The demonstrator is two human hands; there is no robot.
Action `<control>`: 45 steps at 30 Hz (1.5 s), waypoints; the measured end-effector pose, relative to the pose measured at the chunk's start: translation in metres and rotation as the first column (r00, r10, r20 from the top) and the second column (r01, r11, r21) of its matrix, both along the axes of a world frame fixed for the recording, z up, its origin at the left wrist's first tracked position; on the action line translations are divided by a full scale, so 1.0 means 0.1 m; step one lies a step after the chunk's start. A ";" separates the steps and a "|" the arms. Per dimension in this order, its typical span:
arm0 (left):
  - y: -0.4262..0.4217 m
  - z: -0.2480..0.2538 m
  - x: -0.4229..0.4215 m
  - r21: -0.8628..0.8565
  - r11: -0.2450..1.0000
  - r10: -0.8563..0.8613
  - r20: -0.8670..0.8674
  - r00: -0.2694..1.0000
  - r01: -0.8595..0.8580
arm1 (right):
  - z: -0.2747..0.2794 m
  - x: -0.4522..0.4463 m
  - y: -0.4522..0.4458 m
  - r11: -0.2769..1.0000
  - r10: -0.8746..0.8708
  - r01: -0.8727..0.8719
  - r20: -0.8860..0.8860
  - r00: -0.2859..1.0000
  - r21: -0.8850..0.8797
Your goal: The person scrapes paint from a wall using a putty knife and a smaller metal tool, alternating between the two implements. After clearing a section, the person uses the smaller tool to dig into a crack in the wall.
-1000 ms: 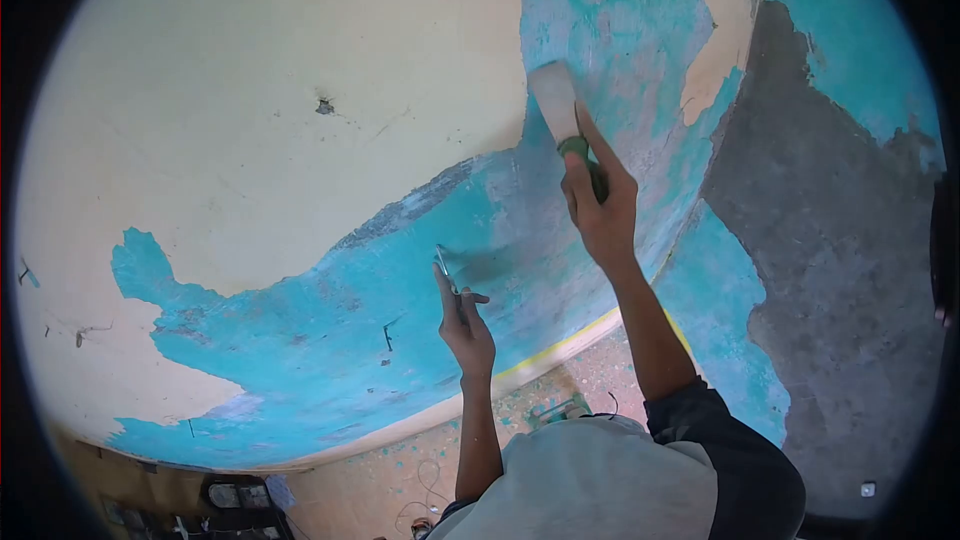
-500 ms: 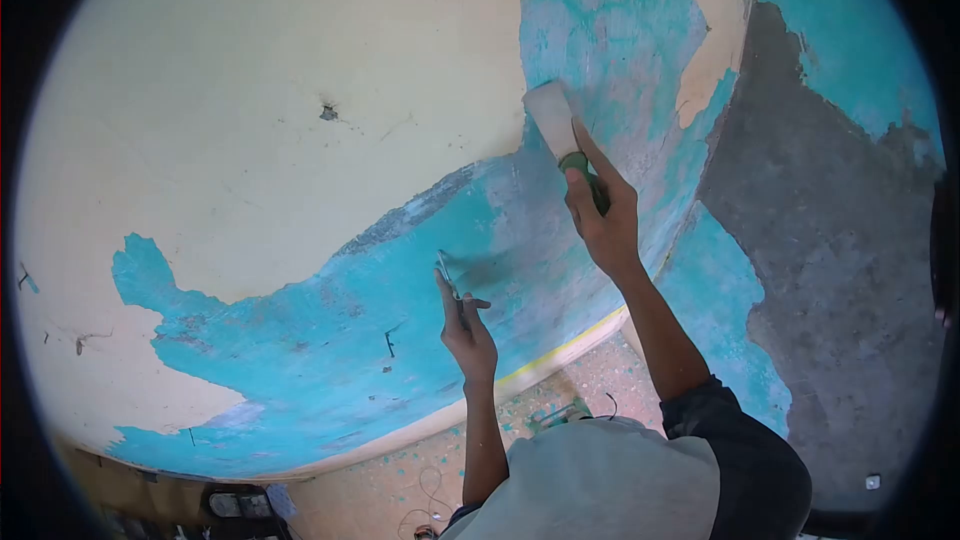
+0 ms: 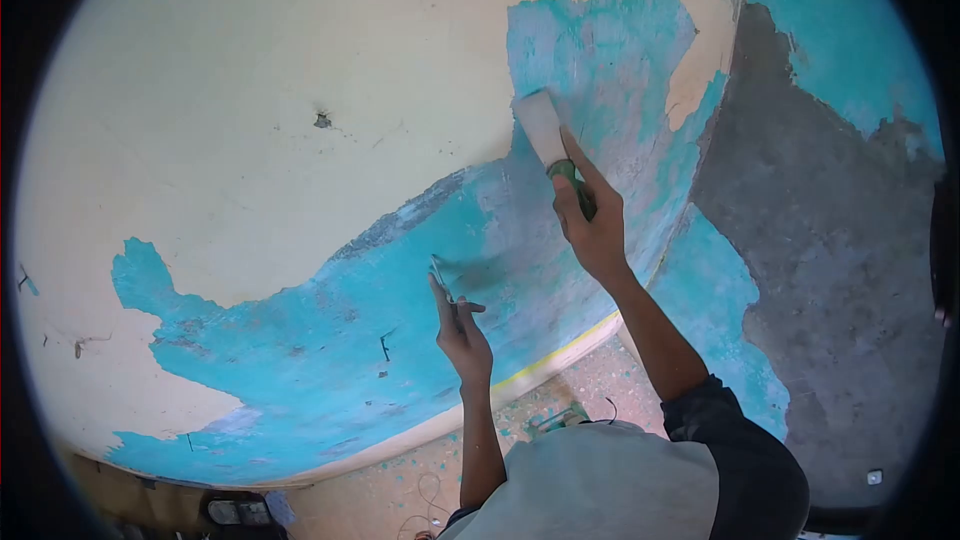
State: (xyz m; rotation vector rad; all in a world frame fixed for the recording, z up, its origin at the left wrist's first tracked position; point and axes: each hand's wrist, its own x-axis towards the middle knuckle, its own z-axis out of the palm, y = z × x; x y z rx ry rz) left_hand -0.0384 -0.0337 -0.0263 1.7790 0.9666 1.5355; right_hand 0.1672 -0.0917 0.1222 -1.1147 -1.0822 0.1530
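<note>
My right hand [image 3: 598,230] is wrapped round the green handle of a wide scraper [image 3: 541,127], one finger stretched along its pale blade. The blade's tip lies at the edge where cream paint [image 3: 250,70] meets bare turquoise wall [image 3: 590,50]. Lower and to the left, my left hand [image 3: 463,340] is raised near the turquoise area, with a small, thin metal object [image 3: 438,273] between its fingers; what it is exactly cannot be made out.
Grey bare plaster [image 3: 820,230] covers part of the adjoining wall at right. Paint flakes and a cable lie on the floor [image 3: 370,485]. A dark object [image 3: 238,512] stands at the lower left. A small hole [image 3: 322,120] marks the cream wall.
The scraper in my right hand has moved down along the paint edge. My left hand keeps nearly the same place, and the view has shifted slightly.
</note>
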 end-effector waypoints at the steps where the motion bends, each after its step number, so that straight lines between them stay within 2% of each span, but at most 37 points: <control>1: -0.02 0.01 0.00 -0.018 1.000 0.001 -0.003 1.000 -0.002 | -0.05 0.00 -0.03 1.000 0.000 0.000 0.002 1.000 -0.003; 6: -0.06 0.06 -0.04 -0.039 0.999 0.002 -0.015 1.000 -0.002 | -0.26 -0.01 0.02 1.000 -0.003 0.003 -0.032 0.999 0.001; 10: -0.09 0.08 -0.05 -0.054 0.999 0.000 -0.030 1.000 -0.002 | 0.20 0.04 0.13 0.996 -0.042 0.041 0.006 0.999 0.081; 12: -0.10 0.11 -0.07 -0.076 0.997 -0.005 -0.028 1.000 0.003 | 0.40 0.02 0.13 0.992 0.027 -0.022 -0.036 0.999 0.123; 15: -0.09 0.13 -0.11 -0.079 0.997 -0.018 -0.036 0.999 0.015 | 0.06 0.02 0.14 0.995 -0.020 0.017 0.024 1.000 0.100; 18: -0.08 0.13 -0.16 -0.051 0.999 -0.023 -0.046 0.999 0.020 | -0.32 -0.05 0.11 0.999 -0.015 0.015 0.011 1.000 0.050; 19: -0.09 0.15 -0.17 -0.057 0.998 -0.028 -0.052 0.998 0.025 | -0.36 -0.09 0.11 0.997 -0.010 0.011 -0.008 1.000 0.083; 21: -0.09 0.17 -0.18 -0.062 0.998 -0.030 -0.058 0.998 0.026 | -0.29 -0.07 0.14 0.996 -0.018 0.019 -0.009 1.000 0.086; 25: -0.11 0.17 -0.15 -0.063 0.997 -0.040 -0.047 0.998 0.037 | 0.24 0.03 0.15 0.997 -0.041 0.040 0.017 0.999 0.061; 28: -0.13 0.20 -0.15 -0.101 0.994 -0.038 -0.042 0.998 0.034 | 0.25 0.03 0.13 0.997 -0.046 0.043 0.043 0.998 0.066; 32: -0.14 0.23 -0.16 -0.110 0.993 -0.043 -0.052 0.998 0.037 | -0.24 0.00 0.11 0.995 -0.073 0.069 0.053 0.996 0.077; 34: -0.12 0.20 -0.17 -0.104 0.994 -0.045 -0.044 0.998 0.040 | -0.26 -0.04 0.13 0.992 -0.053 0.051 0.016 0.998 0.117; 36: -0.10 0.16 -0.16 -0.101 0.994 -0.051 -0.040 0.998 0.047 | -0.05 0.00 0.16 0.991 -0.076 0.070 0.044 0.996 0.115; 38: -0.08 0.12 -0.13 -0.017 0.999 -0.046 -0.019 0.999 0.046 | 0.27 0.02 0.17 0.989 -0.102 0.094 0.070 0.992 0.112; 40: -0.11 0.16 -0.14 -0.064 0.997 -0.045 -0.023 0.999 0.043 | 0.47 0.03 0.19 0.991 -0.040 0.036 0.026 0.999 0.125; 43: -0.16 0.25 -0.13 -0.126 0.991 -0.047 -0.016 0.999 0.045 | 0.31 0.08 0.21 0.988 -0.105 0.088 0.131 0.986 0.127; 45: -0.17 0.26 -0.12 -0.146 0.988 -0.047 -0.005 0.999 0.046 | 0.02 0.04 0.21 0.983 -0.127 0.105 0.144 0.981 0.149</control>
